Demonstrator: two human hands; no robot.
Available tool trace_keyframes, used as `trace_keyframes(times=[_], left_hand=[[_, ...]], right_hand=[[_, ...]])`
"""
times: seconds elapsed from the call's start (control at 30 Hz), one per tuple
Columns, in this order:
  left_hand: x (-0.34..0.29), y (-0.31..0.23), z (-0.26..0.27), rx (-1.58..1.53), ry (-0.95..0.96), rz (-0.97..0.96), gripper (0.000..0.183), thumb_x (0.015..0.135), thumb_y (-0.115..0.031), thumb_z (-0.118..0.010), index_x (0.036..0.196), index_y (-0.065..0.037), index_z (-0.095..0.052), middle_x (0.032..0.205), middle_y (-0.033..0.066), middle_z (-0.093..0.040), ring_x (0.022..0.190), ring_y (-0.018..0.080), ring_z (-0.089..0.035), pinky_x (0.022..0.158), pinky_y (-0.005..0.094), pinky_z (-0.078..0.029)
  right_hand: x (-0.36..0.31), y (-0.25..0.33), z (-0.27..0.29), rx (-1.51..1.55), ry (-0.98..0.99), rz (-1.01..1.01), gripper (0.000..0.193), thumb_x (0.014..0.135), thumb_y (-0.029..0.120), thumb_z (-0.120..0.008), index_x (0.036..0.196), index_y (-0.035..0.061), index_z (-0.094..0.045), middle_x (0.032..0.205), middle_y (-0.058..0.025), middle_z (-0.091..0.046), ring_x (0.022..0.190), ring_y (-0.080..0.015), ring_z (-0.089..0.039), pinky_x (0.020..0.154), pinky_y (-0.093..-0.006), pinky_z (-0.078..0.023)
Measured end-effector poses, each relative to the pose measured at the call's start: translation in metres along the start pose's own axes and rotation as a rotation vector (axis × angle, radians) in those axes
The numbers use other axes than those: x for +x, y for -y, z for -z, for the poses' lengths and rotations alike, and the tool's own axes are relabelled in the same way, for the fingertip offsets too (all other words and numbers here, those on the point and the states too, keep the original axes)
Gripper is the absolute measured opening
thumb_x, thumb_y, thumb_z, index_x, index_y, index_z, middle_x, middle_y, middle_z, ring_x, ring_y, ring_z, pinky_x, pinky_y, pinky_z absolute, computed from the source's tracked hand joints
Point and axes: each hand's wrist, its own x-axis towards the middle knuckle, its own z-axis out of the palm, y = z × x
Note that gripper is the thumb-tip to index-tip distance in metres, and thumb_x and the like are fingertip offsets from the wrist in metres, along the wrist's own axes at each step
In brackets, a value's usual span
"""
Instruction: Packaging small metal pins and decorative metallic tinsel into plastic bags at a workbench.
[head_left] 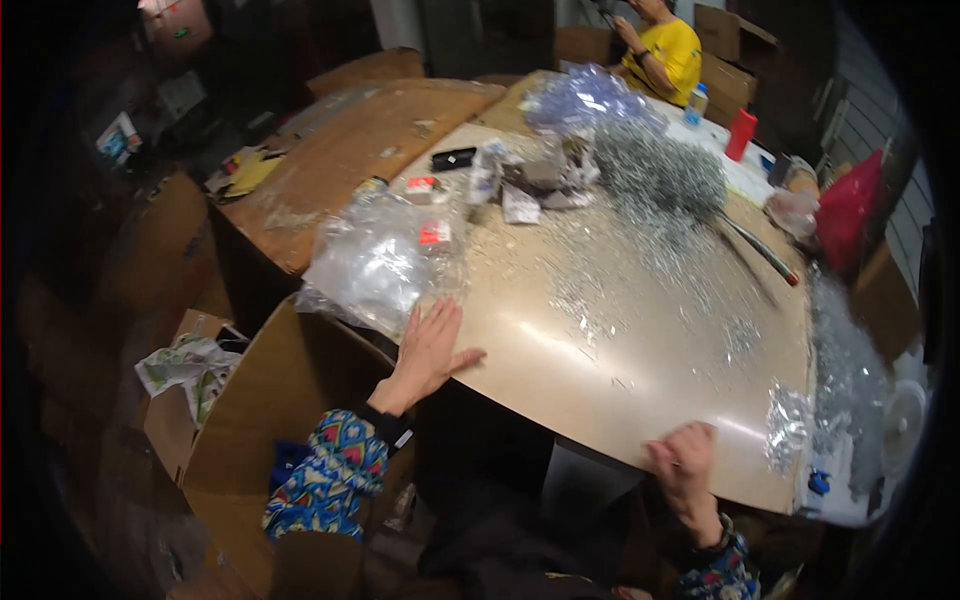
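Apparently mid-sort, a worker in patterned sleeves leans over a pale counter strewn with small metal pieces. From the counter's middle, the main heap rises at about twelve o'clock, loose bits trailing from it toward the center, with a smaller silvery cluster at four. The left hand, between eight and nine o'clock, is flat, fingers outstretched and thumb held apart, its tips at the lower edge of clear plastic bags lying at nine; whether it presses on them is hard to tell. At between five and six, the right hand hangs by the near edge with its fingers curled; whether it pinches anything cannot be told. The step in hand looks like settling the bags beside the metal; the next move probably calls for steadying one by its edge while the other hand gathers pieces. A red-tipped stick juts out between two and three o'clock, and a person in a yellow shirt sits beyond the heap near twelve.
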Motion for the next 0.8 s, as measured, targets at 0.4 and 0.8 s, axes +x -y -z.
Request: trace_keyframes(times=[0.4, 0.8], left_hand=[[-0.034, -0.088, 0.019, -0.536, 0.01, -0.402, 0.041, 0.071, -0.024, -0.077, 0.103, -0.004, -0.063, 0.108, 0.0105, -0.064, 0.107, 0.029, -0.058, 0.095, 0.0432, -0.045], [-0.053, -0.118, 0.013, -0.783, -0.09, -0.173, 0.031, 0.07, -0.006, -0.075, 0.096, -0.002, -0.059, 0.095, 0.0096, -0.055, 0.096, 0.027, -0.054, 0.08, 0.0362, -0.048]], right_hand=[[0.064, 0.055, -0.089, 0.19, 0.28, 0.119, 0.043, 0.081, 0.02, -0.069, 0.119, 0.0035, -0.056, 0.106, -0.0104, -0.061, 0.097, -0.0264, -0.057, 0.085, -0.0376, -0.043], [0.023, 0.079, -0.082, 1.062, 0.161, -0.633, 0.024, 0.094, 0.015, -0.057, 0.107, -0.0046, -0.059, 0.096, -0.0153, -0.066, 0.084, -0.0227, -0.065, 0.074, -0.0302, -0.053]])
